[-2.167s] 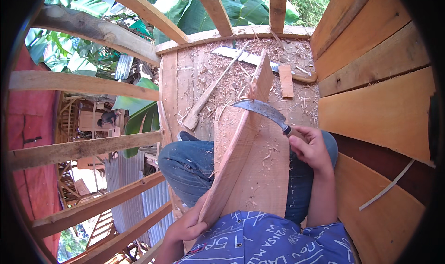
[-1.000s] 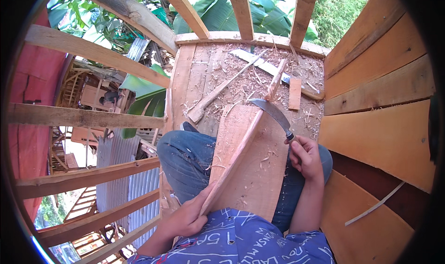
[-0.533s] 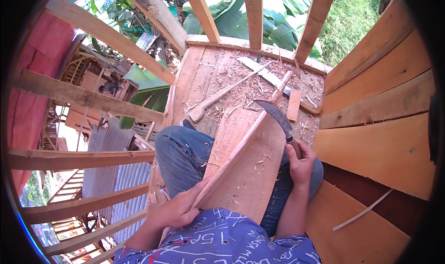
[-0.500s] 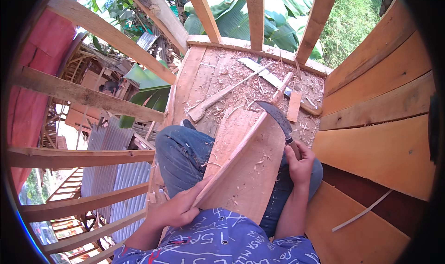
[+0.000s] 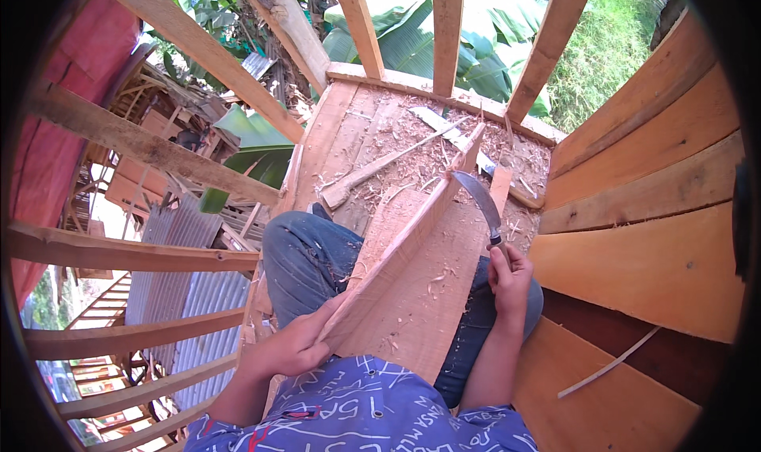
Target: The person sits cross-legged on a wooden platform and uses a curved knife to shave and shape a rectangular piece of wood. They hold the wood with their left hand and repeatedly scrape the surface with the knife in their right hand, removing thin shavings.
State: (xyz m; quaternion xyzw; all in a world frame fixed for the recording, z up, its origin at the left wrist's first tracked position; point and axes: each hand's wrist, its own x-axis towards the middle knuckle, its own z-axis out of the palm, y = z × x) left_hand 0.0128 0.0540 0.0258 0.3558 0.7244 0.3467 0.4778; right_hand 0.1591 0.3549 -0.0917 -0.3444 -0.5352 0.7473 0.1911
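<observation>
My left hand (image 5: 297, 345) is closed around the near end of a long narrow wooden slat (image 5: 408, 246). The slat slants away to the far right, its edge up, above a wide board (image 5: 420, 317) lying across my lap. In my right hand (image 5: 511, 277) is the handle of a curved knife (image 5: 485, 204), the blade pointing up and left. Its tip is at the slat's edge, near the far end; whether it touches, I cannot tell. Curled shavings lie on the wide board.
Shavings cover the plank floor (image 5: 337, 127). On it lie a stick with a thick end (image 5: 341, 192), a long pale blade (image 5: 432, 119) with a brown handle, and a small wood piece (image 5: 500, 184). Slatted rails (image 5: 143, 250) stand left, plank walls (image 5: 642, 258) right.
The slat has turned so more of its broad face shows, and its far end has risen. The knife has rotated, showing a brighter blade face, with its tip shifted slightly right.
</observation>
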